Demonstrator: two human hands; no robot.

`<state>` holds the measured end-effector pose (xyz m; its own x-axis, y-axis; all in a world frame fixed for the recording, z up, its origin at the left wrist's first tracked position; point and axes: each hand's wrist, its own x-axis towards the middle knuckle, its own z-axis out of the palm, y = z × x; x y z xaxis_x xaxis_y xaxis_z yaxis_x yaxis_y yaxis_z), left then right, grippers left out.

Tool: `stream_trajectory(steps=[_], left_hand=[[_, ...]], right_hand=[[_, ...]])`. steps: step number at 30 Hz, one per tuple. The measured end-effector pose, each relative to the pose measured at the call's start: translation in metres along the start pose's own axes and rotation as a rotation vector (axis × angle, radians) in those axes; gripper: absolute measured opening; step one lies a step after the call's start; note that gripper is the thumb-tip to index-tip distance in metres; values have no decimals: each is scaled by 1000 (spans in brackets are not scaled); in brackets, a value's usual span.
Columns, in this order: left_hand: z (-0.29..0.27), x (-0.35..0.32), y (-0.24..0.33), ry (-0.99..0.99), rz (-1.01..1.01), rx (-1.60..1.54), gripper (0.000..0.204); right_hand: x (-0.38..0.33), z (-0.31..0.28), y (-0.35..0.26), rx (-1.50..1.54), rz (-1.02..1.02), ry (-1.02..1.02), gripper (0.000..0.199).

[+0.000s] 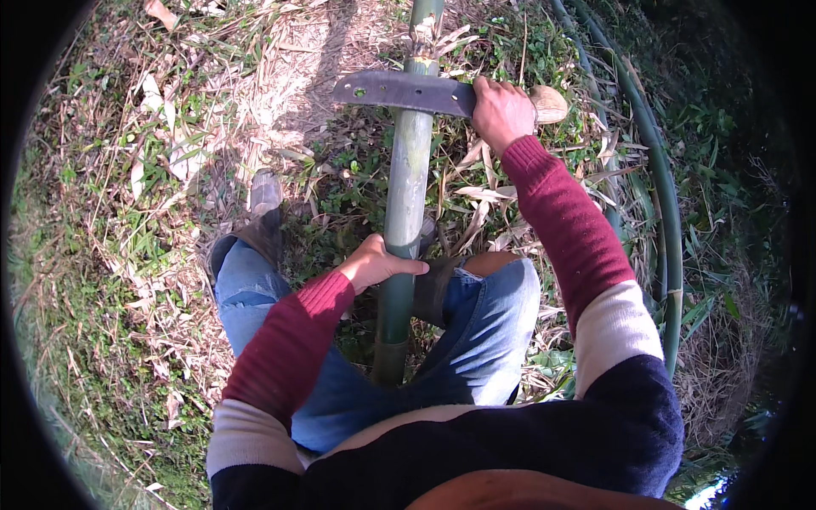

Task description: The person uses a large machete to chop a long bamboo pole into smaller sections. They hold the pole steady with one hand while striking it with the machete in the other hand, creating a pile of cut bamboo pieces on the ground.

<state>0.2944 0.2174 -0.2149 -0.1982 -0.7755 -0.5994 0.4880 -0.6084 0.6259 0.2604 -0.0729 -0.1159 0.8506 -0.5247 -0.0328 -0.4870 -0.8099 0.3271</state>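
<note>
A thick green bamboo pole (pixel 409 170) runs from between my knees straight ahead past the top edge. My left hand (pixel 379 262) is closed around it near my knees, with the thumb lying across the top and the other fingers hidden beneath. In my right hand (pixel 503 110) is a machete, gripped by its wooden handle (pixel 549 104). The dark, broad machete blade (pixel 404 92) points left and crosses over the bamboo, just nearer than a pale node ring (pixel 421 63). Whether the edge touches the bamboo I cannot tell.
More green bamboo poles (pixel 650 144) lie along the right side. Dry leaves (pixel 183 157) and low green plants cover the ground. My boot (pixel 265 204) stands left of the pole, and my jeans-covered knees (pixel 501 297) flank its near end.
</note>
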Motion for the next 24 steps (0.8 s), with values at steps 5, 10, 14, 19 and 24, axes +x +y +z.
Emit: stream_trajectory(steps=[5, 10, 14, 19, 24], left_hand=[[0, -2, 0, 51, 152, 27, 48], [-1, 1, -1, 29, 79, 71, 58], [-1, -3, 6, 54, 49, 111, 49], [-2, -1, 3, -13, 61, 110, 52], [-5, -4, 8, 62, 56, 175, 62]], right_hand=[[-1, -22, -45, 12, -184, -229, 23], [22, -17, 3, -54, -77, -183, 26], [-6, -15, -38, -57, -96, -128, 23], [-7, 2, -10, -64, -115, 8, 20], [-20, 6, -45, 18, -159, -96, 19]])
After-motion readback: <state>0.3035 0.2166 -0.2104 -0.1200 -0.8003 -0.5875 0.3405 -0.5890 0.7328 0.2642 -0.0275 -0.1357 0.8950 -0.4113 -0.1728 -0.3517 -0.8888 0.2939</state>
